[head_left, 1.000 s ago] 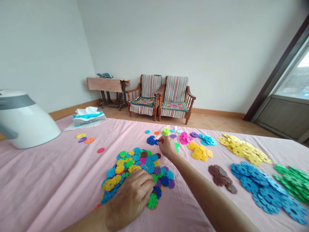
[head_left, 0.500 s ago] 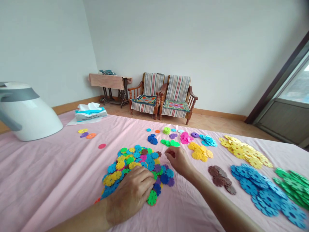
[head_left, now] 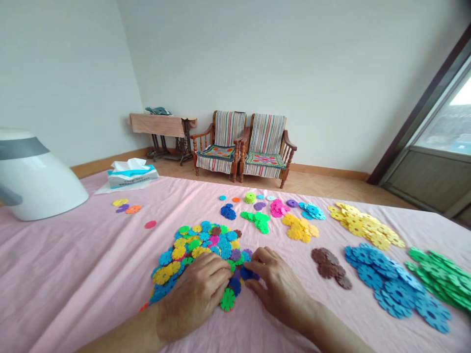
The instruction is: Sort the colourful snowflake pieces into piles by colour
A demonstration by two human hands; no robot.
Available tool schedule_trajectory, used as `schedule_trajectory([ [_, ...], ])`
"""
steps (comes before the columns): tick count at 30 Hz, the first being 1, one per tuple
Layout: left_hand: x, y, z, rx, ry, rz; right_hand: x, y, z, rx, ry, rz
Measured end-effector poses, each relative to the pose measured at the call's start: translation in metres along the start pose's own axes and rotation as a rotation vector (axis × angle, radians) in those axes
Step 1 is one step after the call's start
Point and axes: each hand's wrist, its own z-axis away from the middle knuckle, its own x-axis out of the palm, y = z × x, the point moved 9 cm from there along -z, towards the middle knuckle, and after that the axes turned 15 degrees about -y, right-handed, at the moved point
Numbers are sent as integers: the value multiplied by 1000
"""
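Note:
My left hand [head_left: 198, 289] rests palm down on a mixed pile of flat, notched plastic snowflake discs [head_left: 179, 252]. Its fingers are curled close together, and what they may hold is hidden. At the right edge of the pile is my right hand [head_left: 281, 287], its thumb and forefinger apart on either side of a dark blue disc [head_left: 247, 274], touching the discs there. A green disc [head_left: 227, 299] lies just in front of the left fingers. Beyond the hands, a small group of green discs [head_left: 257, 219] sits beside dark blue discs [head_left: 228, 212].
Sorted heaps lie to the right: brown [head_left: 327, 267], blue [head_left: 390, 279], green [head_left: 441, 277], pale yellow [head_left: 364, 225] and yellow-orange discs [head_left: 300, 228]. A white kettle [head_left: 46, 184] and a tissue box [head_left: 132, 176] stand at left on the pink cloth [head_left: 91, 274]. Two chairs are beyond.
My right hand has come back from the green group to the pile's right edge. The green group now reaches nearer to me. My left hand stays on the pile; the view has shifted slightly.

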Motion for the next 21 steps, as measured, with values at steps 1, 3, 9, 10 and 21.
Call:
schedule_trajectory([
  [1, -1, 1, 0, 5, 2, -2, 0, -1, 0, -8, -4, 14],
  [3, -2, 2, 0, 8, 4, -4, 0, -5, 1, -32, -9, 37],
  [9, -2, 1, -1, 0, 6, -9, -4, 1, 2, -53, 44, -25],
  [10, -2, 1, -1, 2, 6, -10, -5, 6, 1, -44, 72, -68],
  [21, -3, 1, 0, 9, 18, 13, -24, 70, -60, 254, 235, -329],
])
